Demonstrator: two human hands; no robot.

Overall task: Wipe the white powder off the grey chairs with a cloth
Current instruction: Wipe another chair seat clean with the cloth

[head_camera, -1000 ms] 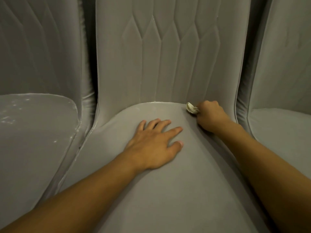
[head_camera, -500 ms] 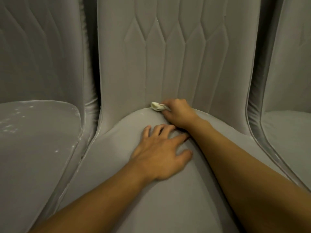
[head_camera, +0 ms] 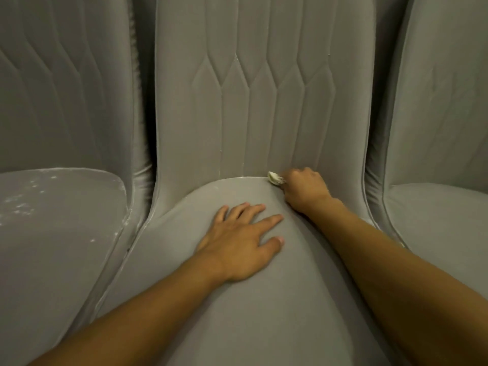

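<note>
Left chair (head_camera: pixel 66 233) seat: white powder (head_camera: pixel 21 204) specks scattered. Middle chair (head_camera: pixel 237 313) seat: left hand (head_camera: pixel 241 247) laid flat, fingers spread, nothing held. Cloth (head_camera: pixel 274 178) clutched in right hand (head_camera: pixel 303 191), pressed into seat-back crease; shifted rightward along crease since earlier frame. Right chair (head_camera: pixel 435 220) partly seen at edge.

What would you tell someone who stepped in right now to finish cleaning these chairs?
Left hand: open, pressed flat on the middle chair's seat.
Right hand: grips the small balled cloth at the crease where that seat meets its backrest.
Done: the middle seat looks mostly powder-free.
Left: a thin white line along that crease, and the white powder specks scattered over the left chair's seat. The right chair shows no obvious powder from here.
</note>
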